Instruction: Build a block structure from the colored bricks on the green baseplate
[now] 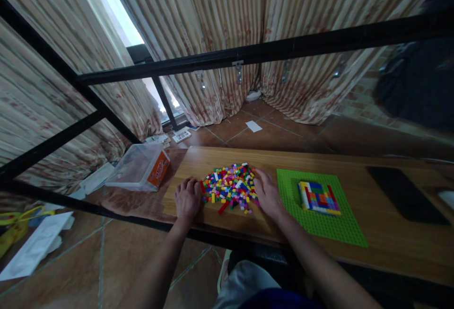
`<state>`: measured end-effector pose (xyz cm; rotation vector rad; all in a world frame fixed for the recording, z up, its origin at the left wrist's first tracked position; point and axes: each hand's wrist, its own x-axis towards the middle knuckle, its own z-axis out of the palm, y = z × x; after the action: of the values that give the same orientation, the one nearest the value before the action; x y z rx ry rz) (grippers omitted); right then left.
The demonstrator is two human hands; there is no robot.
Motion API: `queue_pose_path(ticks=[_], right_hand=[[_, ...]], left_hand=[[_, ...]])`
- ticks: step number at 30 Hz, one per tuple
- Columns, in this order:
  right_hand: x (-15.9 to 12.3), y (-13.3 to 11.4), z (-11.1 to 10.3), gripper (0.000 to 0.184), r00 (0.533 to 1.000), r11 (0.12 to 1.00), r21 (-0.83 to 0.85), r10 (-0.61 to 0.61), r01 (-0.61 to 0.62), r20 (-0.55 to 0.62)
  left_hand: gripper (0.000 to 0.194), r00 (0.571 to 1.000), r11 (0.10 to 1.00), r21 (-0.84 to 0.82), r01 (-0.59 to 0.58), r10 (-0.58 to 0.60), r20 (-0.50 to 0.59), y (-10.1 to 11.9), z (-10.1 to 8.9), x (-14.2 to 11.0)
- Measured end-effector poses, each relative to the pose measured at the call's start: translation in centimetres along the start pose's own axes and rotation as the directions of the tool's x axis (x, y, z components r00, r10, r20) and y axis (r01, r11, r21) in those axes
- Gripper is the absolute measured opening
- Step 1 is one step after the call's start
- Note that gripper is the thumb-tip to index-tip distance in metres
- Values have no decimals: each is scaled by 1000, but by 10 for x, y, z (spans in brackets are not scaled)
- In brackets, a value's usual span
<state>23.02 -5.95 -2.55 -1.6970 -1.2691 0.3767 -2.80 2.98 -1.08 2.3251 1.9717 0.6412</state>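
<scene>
A loose pile of small coloured toy bricks (230, 183) lies on the wooden tabletop (220, 153) between my two hands. My left hand (187, 198) rests at the pile's left edge, its fingers bent but apart, beside a red brick (202, 187). At the right edge, my right hand (267, 193) touches the bricks with fingers stretched out; its fingertips are partly hidden among them. A long red brick (223, 207) lies at the near side of the pile. To the right, a green baseplate (287, 190) carries a low, many-coloured brick build (321, 198).
A clear plastic box (129, 167) with an orange label stands left of the tabletop. A dark flat panel (404, 195) lies at the right. A black metal bar (227, 58) crosses beyond the table, with curtains (227, 15) behind it.
</scene>
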Motion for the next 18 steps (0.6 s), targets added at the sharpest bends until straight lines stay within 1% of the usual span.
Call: queue_pose_path(ticks=[2,4,7,11,14,16,17,18], right_hand=[[-17,-2,1,50,994,998,-4,59,-60,-92],[-32,-7,6,53,977,994,-10,106,-110,-185],[-39,-16,20,53,957,991,-16,122,-131,-262],[-23,-27,41,51,947,989,46,148,-140,-286],[-10,-32,51,50,949,990,61,136,-124,-286],[-10,-35,53,48,952,995,19,97,-96,-290],[-12,-37,52,45,959,998,-19,57,-64,-276],[-16,-39,50,42,971,998,-60,-4,-11,-238]], left_hand=[[37,1000,1000,7,0,0,5,0,0,0],[37,1000,1000,15,8,-8,6,1,0,0],[36,1000,1000,14,1,-1,0,2,1,0],[34,1000,1000,13,-5,5,-5,3,1,0],[34,1000,1000,19,5,-5,-6,3,2,0],[35,1000,1000,20,4,-4,-6,2,2,0],[35,1000,1000,19,0,0,-5,1,3,-1],[35,1000,1000,18,-2,3,-5,1,4,-1]])
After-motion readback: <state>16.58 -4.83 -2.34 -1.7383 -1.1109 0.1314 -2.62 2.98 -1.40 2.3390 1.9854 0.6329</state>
